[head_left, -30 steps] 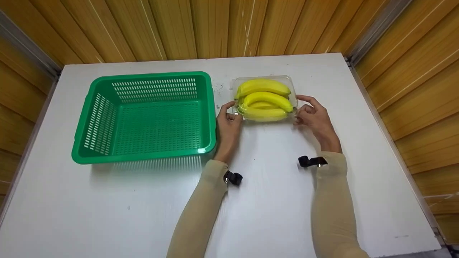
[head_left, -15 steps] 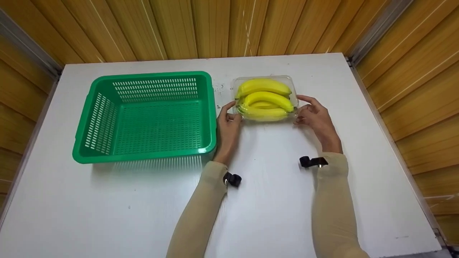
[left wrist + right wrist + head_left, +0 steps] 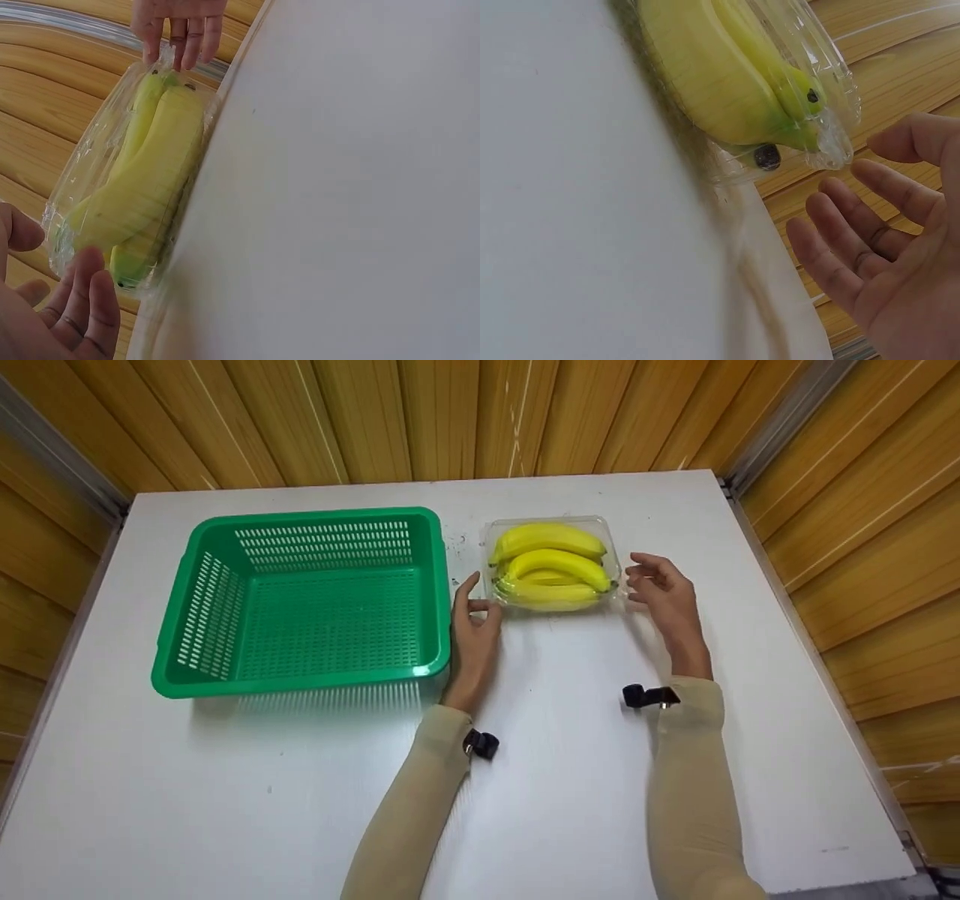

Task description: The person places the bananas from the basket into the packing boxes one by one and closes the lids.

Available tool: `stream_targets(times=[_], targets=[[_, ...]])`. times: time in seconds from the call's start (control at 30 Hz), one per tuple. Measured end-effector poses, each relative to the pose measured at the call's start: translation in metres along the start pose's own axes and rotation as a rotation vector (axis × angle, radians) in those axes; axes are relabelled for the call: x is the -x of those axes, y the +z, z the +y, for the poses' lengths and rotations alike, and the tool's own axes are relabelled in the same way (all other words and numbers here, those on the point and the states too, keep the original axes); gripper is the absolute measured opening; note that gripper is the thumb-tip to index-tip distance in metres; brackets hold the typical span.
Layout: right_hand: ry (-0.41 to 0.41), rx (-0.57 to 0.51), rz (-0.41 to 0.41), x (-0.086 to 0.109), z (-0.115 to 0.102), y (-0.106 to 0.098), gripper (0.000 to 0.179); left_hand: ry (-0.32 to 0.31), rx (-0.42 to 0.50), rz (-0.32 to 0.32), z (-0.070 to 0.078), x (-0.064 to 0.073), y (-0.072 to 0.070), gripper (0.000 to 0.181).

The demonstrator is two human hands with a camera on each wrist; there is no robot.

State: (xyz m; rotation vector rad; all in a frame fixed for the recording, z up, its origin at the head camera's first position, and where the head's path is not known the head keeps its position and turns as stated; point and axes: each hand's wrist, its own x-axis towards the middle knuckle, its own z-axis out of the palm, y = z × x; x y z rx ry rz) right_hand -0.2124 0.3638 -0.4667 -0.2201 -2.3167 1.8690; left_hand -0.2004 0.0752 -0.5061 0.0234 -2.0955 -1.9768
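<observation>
A clear plastic box holding several yellow bananas sits on the white table, right of the green basket. Beside its left end is my left hand, fingers parted and relaxed around nothing. In the left wrist view, the left fingertips overlap the near end of the box. My right hand is off the box's right end, with a small gap showing. Seen from the right wrist, its loosely bent fingers hold nothing, and the dark banana tips show through the plastic.
A green perforated basket with nothing in it stands on the left of the white table, close to my left hand. Wood-patterned panels rise behind the table and along both sides.
Both hands have let go of the box's ends. The right fingers have opened and moved away to the right; the left hand has drawn back slightly. The box stays in place.
</observation>
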Motion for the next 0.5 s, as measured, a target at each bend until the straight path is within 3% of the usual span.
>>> stream_targets(times=[0.1,0.23,0.33,0.5], targets=[[-0.056,0.039,0.030,0.001,-0.004,0.001,0.043,0.000,-0.050,-0.012,0.002,0.006,-0.001,0.060],[-0.145,0.099,0.064,0.004,-0.012,0.003,0.043,0.055,-0.167,-0.052,0.009,0.019,-0.001,0.063],[-0.191,0.137,0.066,0.007,-0.018,0.006,0.043,0.111,-0.249,-0.134,0.019,0.031,0.000,0.062],[-0.228,0.194,0.031,0.009,-0.027,0.014,0.046,0.244,-0.294,-0.295,0.042,0.045,-0.003,0.065]])
